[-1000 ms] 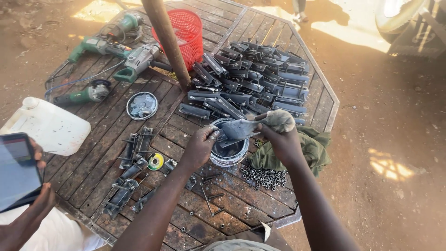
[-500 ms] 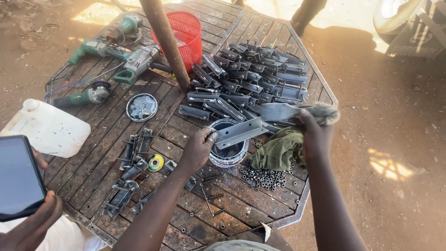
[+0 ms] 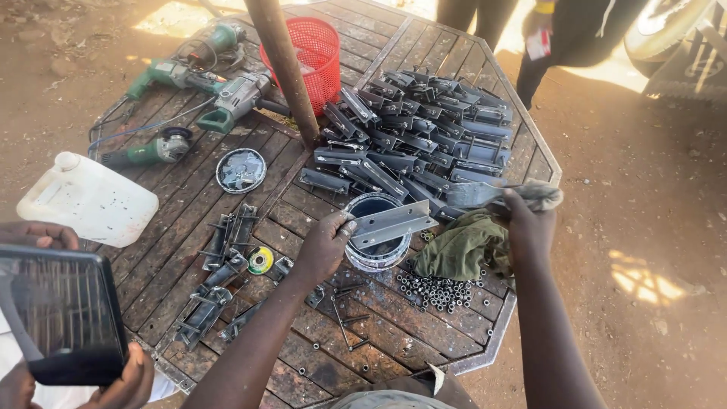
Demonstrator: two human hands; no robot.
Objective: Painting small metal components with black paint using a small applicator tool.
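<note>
I am looking down at the wooden table (image 3: 189, 227). My left hand (image 3: 324, 246) is closing on a flat metal bar (image 3: 394, 223) and holding it over the little paint can (image 3: 376, 235). A moment back the bar was sitting lower, down by the can; now it is lying across the can's rim and sticking out toward 2 o'clock.

My right hand (image 3: 528, 227) is closing on a paint brush (image 3: 492, 195). It has been moving away from the can, out to 3 o'clock. The brush was right at the bar one second ago, and now it is well apart from it. So I am guessing the painting on this bar is stopping for now.

The green rag (image 3: 466, 246) is lying just beside the can, at 4 o'clock. The big pile of dark metal parts (image 3: 424, 129) is sitting at 12 o'clock. Another person's hands are holding a tablet (image 3: 64, 310) at 8 o'clock.
</note>
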